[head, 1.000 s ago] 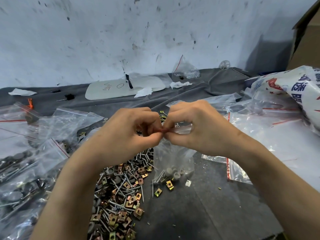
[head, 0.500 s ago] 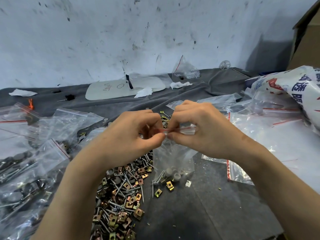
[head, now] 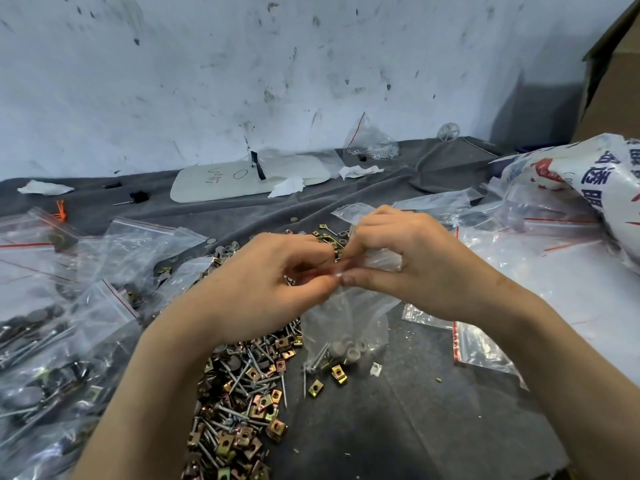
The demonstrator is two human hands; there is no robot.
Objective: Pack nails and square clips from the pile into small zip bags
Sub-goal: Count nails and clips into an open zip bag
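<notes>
**Both hands pinch the mouth of a small zip bag**

The left hand [head: 263, 278] and the right hand [head: 415, 268] meet thumb to thumb at the top of a small clear zip bag [head: 346, 317]. Each pinches the red seal strip [head: 346, 265] between thumb and curled fingers. I cannot tell whether the strip is pressed closed, because the fingers cover most of it. The bag hangs below the hands with its bottom resting on the grey cloth [head: 415, 427]. In that bottom lie a few nails [head: 314, 358] and some pale round caps [head: 349, 349].

Just left of the bag, under the left wrist, the pile [head: 242, 393] of nails and square clips [head: 256, 375] spreads toward the near edge. A stray clip [head: 315, 386] lies on the cloth just below the bag, apart from the pile.

Further left sits a heap of filled bags [head: 52, 341], with dark parts and long nails showing through the plastic. To the right lie flat empty bags [head: 519, 271] with red strips, and beyond them a white printed sack [head: 595, 181]. At the back, by the scuffed wall [head: 311, 64], a white panel [head: 242, 178] lies on the cloth with crumpled tissue [head: 287, 187] against it. A clear pouch of small metal pieces [head: 370, 147] stands near it.
</notes>
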